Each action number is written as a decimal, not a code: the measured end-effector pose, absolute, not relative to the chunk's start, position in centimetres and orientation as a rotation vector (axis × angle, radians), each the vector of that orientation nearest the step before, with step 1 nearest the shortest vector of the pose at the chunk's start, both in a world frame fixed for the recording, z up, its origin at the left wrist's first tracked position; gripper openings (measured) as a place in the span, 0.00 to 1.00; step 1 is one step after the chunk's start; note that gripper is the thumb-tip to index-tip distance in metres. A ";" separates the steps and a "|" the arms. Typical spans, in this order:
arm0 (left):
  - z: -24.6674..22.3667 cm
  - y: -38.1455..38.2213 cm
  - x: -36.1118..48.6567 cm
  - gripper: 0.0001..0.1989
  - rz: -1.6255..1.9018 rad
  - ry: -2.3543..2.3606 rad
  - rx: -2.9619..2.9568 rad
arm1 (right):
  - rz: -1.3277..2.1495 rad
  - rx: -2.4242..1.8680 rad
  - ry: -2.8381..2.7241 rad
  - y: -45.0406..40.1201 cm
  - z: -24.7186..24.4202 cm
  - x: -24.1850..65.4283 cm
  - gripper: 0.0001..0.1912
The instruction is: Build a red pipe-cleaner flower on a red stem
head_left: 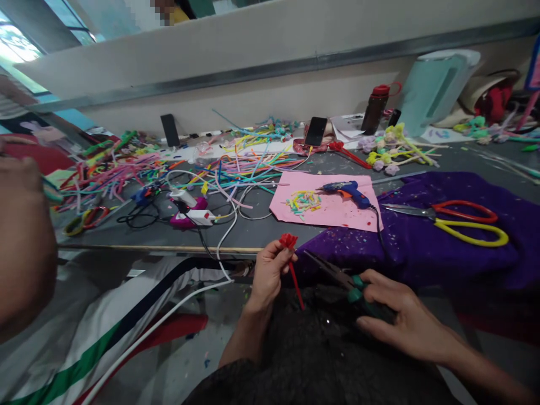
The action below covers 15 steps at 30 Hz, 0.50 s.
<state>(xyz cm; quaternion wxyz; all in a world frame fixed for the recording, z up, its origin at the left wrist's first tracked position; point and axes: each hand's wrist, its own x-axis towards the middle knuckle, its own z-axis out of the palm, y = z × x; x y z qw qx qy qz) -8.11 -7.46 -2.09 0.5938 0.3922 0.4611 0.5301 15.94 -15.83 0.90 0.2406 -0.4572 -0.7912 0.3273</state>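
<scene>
Pinched between the thumb and fingers of my left hand (272, 269) is a red pipe-cleaner flower (288, 241), its thin red stem hanging down below. My right hand (399, 312) is closed round the green handles of long-nose pliers (337, 272), whose narrow jaws point up and left toward the flower without touching it. Beyond my hands, a blue glue gun (348, 190) lies on a pink sheet (280, 194) beside a pile of short pastel pieces (304, 203). Scissors (453, 216) with a red and a yellow handle rest on purple cloth (422, 242).
Loose coloured pipe cleaners (248, 166) spread over the left and back of the table. White cables and a power strip (198, 217) lie left of the pink sheet. A dark bottle (375, 109) stands behind. Another person's arm (25, 247) is close on the left.
</scene>
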 end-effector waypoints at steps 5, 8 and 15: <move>-2.2 -7.4 -8.0 0.11 1.239 1.072 0.909 | 0.916 -1.232 -2.147 -15.5 0.9 15.5 0.07; -2.2 -7.4 -7.9 0.11 1.235 1.057 0.910 | 0.931 -1.256 -2.128 -15.2 1.0 15.2 0.07; -2.3 -7.4 -7.8 0.11 1.228 1.028 0.912 | 0.991 -1.241 -2.077 -14.9 0.7 14.9 0.07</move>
